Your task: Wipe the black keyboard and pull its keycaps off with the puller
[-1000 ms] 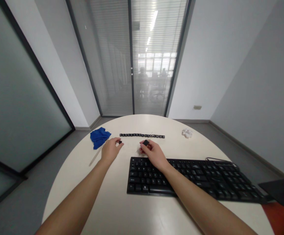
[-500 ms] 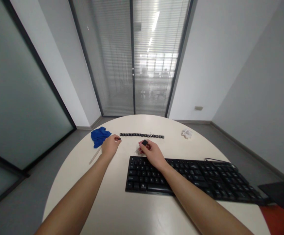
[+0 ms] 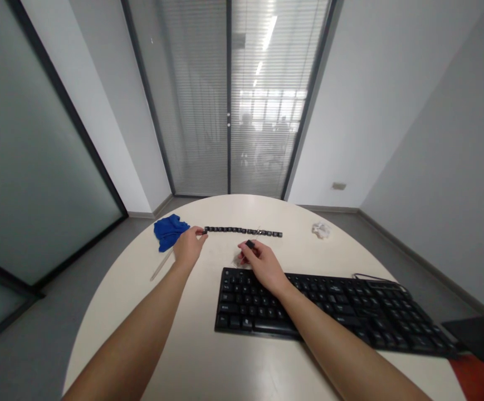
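Keycaps (image 3: 235, 229) lined on pale rounded table (image 3: 242, 367); grey floor (image 3: 91, 264), blinds (image 3: 200, 111) beyond.

Left hand (image 3: 188, 247) pinched; right hand (image 3: 265, 265) curled

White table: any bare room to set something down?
Bare: between the key row and the far table edge; between the row and white wad; between left hand and keyboard. Crowded: blue cloth to row's left end; around the right hand.

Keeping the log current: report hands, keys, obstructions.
Left hand pinching small key at left end of key row. Right hand holding black piece near far edge of keyboard. Thin wiry thing overlapping row's right half, possibly in the way.
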Motion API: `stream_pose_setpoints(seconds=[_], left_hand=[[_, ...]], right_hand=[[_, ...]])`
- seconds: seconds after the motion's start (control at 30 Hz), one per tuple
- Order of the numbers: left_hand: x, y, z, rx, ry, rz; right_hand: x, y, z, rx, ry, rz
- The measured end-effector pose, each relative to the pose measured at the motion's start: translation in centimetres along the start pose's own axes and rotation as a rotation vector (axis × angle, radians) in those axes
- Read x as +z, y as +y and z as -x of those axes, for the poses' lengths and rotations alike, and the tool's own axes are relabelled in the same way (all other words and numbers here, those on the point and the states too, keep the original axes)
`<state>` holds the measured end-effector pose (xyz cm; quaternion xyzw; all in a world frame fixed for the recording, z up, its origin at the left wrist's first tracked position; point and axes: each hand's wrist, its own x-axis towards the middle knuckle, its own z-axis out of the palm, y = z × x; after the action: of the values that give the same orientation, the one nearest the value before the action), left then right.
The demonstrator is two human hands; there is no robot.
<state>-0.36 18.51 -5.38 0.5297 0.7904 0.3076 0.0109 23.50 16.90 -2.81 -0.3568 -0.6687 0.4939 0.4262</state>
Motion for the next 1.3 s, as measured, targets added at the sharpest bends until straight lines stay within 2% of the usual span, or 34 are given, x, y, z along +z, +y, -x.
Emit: stream_pose_setpoints(seconds=[0.27,0.4,0.5,0.6,0.7,0.83,0.87,0.93,1.0,1.1,1.2,1.3], left_hand=[[0.4,-0.3,0.0,0.002,0.018,0.013],[0.6,-0.5,0.2,0.009,0.091,0.036],[0.6,-0.4,0.6,-0.014,0.119,0.096],[0.3,0.1,1.0,-0.062,0.113,0.154],[-0.5,1.0,1.7,-0.058,0.013,0.198],[-1.9,2.4,3.6,0.074,-0.215,0.257],[-2.3,2.7,4.2,0.136,-0.28,0.274],[-3.0,3.1,5.4,0.368,-0.42,0.309],[-3.7,3.3,6.2,0.535,-0.506,0.301],[-4.4,3.4,6.5,0.6,-0.58,0.271],[-4.9,3.2,6.2,0.607,-0.619,0.254],[-5.2,3.1,5.9,0.616,-0.641,0.229]], right_hand=[[-0.1,-0.8,0.6,-0.082,-0.03,0.175],[-0.9,-1.9,0.8,-0.076,-0.192,0.29],[-1.0,-2.0,1.2,-0.053,-0.238,0.267],[-0.9,-1.4,1.7,-0.028,-0.211,0.179],[-1.0,-0.7,2.1,-0.019,-0.199,0.088],[-1.6,-0.4,1.9,-0.028,-0.276,0.054],[-1.8,-0.4,1.8,-0.036,-0.286,0.057],[-2.0,-0.3,1.6,-0.036,-0.288,0.06],[-2.0,-0.4,1.4,-0.022,-0.288,0.054],[-1.6,-0.7,1.5,-0.046,-0.276,0.103],[-1.1,-1.3,2.0,-0.132,-0.262,0.256],[-0.8,-1.7,2.6,-0.189,-0.301,0.413]])
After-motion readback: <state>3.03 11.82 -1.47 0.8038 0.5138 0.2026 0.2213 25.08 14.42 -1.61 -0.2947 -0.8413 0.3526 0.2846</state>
